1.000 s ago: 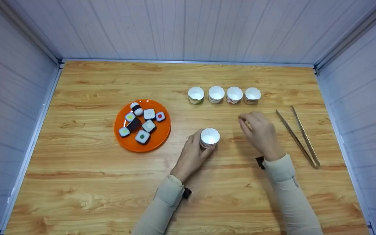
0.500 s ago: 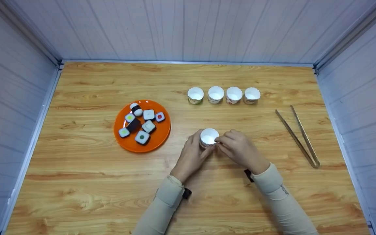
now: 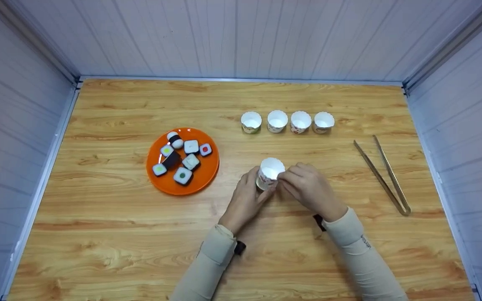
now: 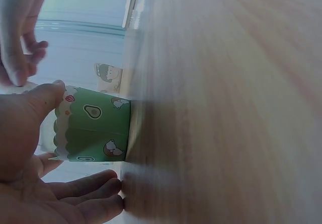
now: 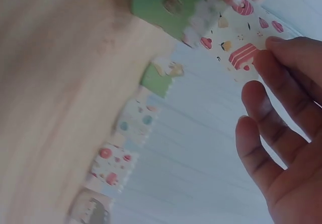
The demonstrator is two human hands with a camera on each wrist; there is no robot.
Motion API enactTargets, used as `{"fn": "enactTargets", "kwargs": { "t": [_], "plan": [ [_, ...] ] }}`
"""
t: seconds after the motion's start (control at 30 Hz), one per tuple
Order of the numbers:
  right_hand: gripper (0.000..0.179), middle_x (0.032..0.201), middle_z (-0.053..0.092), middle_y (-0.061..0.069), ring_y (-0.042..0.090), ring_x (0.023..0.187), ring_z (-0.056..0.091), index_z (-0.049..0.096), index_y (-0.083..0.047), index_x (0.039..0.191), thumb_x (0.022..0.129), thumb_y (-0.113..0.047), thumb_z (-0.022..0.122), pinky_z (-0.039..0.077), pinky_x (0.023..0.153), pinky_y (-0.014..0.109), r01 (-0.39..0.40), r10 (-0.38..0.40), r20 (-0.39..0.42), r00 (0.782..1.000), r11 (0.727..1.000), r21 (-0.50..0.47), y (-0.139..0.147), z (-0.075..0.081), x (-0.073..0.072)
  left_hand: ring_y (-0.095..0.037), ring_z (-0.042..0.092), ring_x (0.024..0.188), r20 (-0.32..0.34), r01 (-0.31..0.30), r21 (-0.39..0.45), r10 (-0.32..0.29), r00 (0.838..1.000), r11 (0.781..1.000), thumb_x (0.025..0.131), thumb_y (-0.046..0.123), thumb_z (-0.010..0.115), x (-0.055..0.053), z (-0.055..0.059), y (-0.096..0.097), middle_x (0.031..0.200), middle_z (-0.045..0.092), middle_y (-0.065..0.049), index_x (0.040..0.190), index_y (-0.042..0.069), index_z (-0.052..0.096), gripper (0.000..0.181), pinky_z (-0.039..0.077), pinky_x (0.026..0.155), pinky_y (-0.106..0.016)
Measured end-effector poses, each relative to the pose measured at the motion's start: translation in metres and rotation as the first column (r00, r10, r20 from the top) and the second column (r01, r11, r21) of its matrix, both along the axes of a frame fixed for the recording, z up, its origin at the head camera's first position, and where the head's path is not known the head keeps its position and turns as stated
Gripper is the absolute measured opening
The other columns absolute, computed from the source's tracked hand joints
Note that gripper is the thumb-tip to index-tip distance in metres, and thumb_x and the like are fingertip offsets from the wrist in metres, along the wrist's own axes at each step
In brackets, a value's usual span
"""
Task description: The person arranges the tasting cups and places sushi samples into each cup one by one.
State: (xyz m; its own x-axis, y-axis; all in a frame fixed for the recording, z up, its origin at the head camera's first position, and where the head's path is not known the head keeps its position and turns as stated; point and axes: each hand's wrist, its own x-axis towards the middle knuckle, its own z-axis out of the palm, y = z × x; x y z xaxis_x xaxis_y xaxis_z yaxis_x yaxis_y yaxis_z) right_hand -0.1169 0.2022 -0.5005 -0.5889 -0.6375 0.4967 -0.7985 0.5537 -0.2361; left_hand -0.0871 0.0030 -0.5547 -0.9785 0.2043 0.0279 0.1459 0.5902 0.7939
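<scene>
On the wooden table, my left hand (image 3: 244, 202) holds a green paper baking cup (image 4: 95, 126) with avocado pictures, its thumb at the scalloped rim. A second paper cup with a cake print (image 5: 239, 45) sits inside the green one and sticks up above it; its white inside (image 3: 271, 168) faces the head camera. Thumb and forefinger of my right hand (image 3: 311, 188) pinch the rim of this inner cup, while the other fingers stay loosely bent. The lower part of the inner cup is hidden within the green cup.
Several patterned paper cups stand in a row behind, the leftmost a green cup (image 3: 251, 122). To the left lies an orange plate (image 3: 203, 177) of toy sushi pieces (image 3: 182, 175). Metal tongs (image 3: 378, 177) lie spread at the right. Panels (image 3: 232, 42) wall the table's back and sides.
My right hand came in from the right to the cup and took its rim. The inner cup has since risen partly out of the green cup. My left hand kept its place.
</scene>
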Motion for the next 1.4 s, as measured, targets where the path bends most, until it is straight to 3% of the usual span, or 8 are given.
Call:
{"fn": "enactTargets", "kwargs": {
  "t": [0.17,0.3,0.47,0.63,0.9,1.2,1.4],
  "plan": [
    [0.005,0.082,0.069,0.005,0.02,0.068,0.057,0.075,-0.005,0.093,0.088,-0.006,0.076,0.049,0.058,0.034,0.004,-0.006,-0.052,0.999,0.999,-0.046,-0.004,0.011,-0.015,-0.033,0.048,0.128,0.011,0.007,-0.013,-0.007,1.0,1.0,0.096,0.036,0.07,-0.001,0.0,-0.001,0.139,0.049,-0.021,0.15,0.003,0.035,0.072,0.04,0.107,-0.045],
    [0.006,0.084,0.071,0.005,0.021,0.069,0.059,0.076,-0.005,0.093,0.092,-0.01,0.073,0.049,0.06,0.034,0.003,-0.006,-0.093,0.996,0.999,-0.032,-0.015,0.012,-0.037,-0.033,0.049,0.127,0.012,0.004,-0.03,-0.003,1.0,1.0,0.095,0.036,0.07,-0.002,0.0,-0.002,0.138,0.049,-0.021,0.149,0.004,0.036,0.071,0.042,0.105,-0.046],
    [0.006,0.088,0.072,0.005,0.022,0.073,0.06,0.077,-0.005,0.095,0.092,-0.008,0.073,0.048,0.064,0.034,-0.027,0.029,-0.069,0.997,0.999,0.034,-0.027,-0.001,-0.069,-0.032,0.051,0.124,0.017,-0.005,-0.015,0.005,1.0,1.0,0.094,0.036,0.071,-0.002,-0.001,0.0,0.135,0.051,-0.02,0.145,0.006,0.04,0.067,0.043,0.104,-0.046],
    [0.009,0.085,0.071,0.006,0.025,0.074,0.058,0.078,-0.005,0.094,0.086,-0.001,0.077,0.047,0.067,0.037,-0.044,0.045,-0.016,0.999,0.997,0.065,-0.032,-0.019,-0.087,-0.032,0.05,0.125,0.052,0.001,0.002,-0.001,0.999,1.0,0.094,0.038,0.07,-0.001,0.001,0.002,0.137,0.05,-0.019,0.147,0.008,0.039,0.068,0.043,0.104,-0.046],
    [0.007,0.083,0.069,0.007,0.027,0.071,0.053,0.078,-0.005,0.094,0.087,-0.003,0.077,0.046,0.066,0.038,-0.051,0.05,0.018,0.999,0.993,0.102,-0.036,-0.033,-0.097,-0.03,0.049,0.126,0.07,0.003,-0.007,-0.003,0.998,1.0,0.095,0.04,0.069,-0.002,0.003,0.001,0.139,0.049,-0.018,0.149,0.008,0.038,0.07,0.042,0.105,-0.045],
    [0.011,0.085,0.07,0.005,0.024,0.071,0.052,0.079,-0.007,0.097,0.087,-0.006,0.078,0.046,0.066,0.037,-0.037,0.034,0.022,0.999,0.988,0.149,-0.042,-0.034,-0.096,-0.032,0.051,0.122,0.052,0.002,0.008,-0.002,0.999,1.0,0.095,0.039,0.069,-0.002,0.002,0.0,0.136,0.05,-0.02,0.148,0.008,0.038,0.069,0.045,0.101,-0.047],
    [0.016,0.086,0.071,0.006,0.024,0.072,0.053,0.078,-0.005,0.103,0.087,-0.003,0.075,0.047,0.066,0.037,-0.027,0.028,-0.007,1.0,0.992,0.127,-0.041,-0.031,-0.091,-0.031,0.051,0.122,0.054,0.002,0.011,-0.002,0.999,1.0,0.094,0.04,0.07,-0.001,0.001,-0.001,0.135,0.05,-0.019,0.148,0.009,0.038,0.071,0.045,0.101,-0.045]
  ]
}}
